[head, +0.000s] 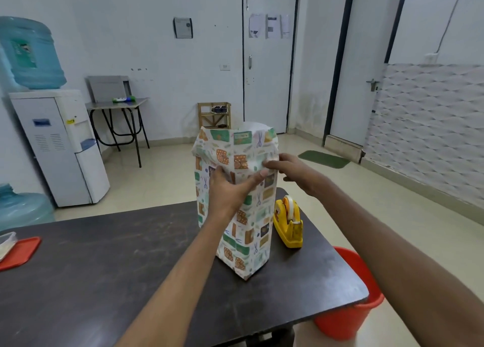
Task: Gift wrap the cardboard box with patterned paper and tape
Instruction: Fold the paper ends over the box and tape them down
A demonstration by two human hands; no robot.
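The cardboard box stands upright on the dark table (pixel 104 268), fully covered by patterned paper (pixel 246 236) whose open top end sticks up above the box. My left hand (pixel 230 187) lies against the near face of the paper, thumb stretched right and pressing on the paper near the right edge. My right hand (pixel 296 171) reaches in from the right, its fingers touching the loose paper at the upper right side. A yellow tape dispenser (pixel 288 223) sits just right of the box. The box itself is hidden by the paper.
A red lid (pixel 19 252) and a clear container (pixel 6 243) lie at the table's left edge. An orange bucket (pixel 353 310) stands on the floor by the table's right corner. A water dispenser (pixel 60 147) and a small folding table (pixel 117 105) are further back.
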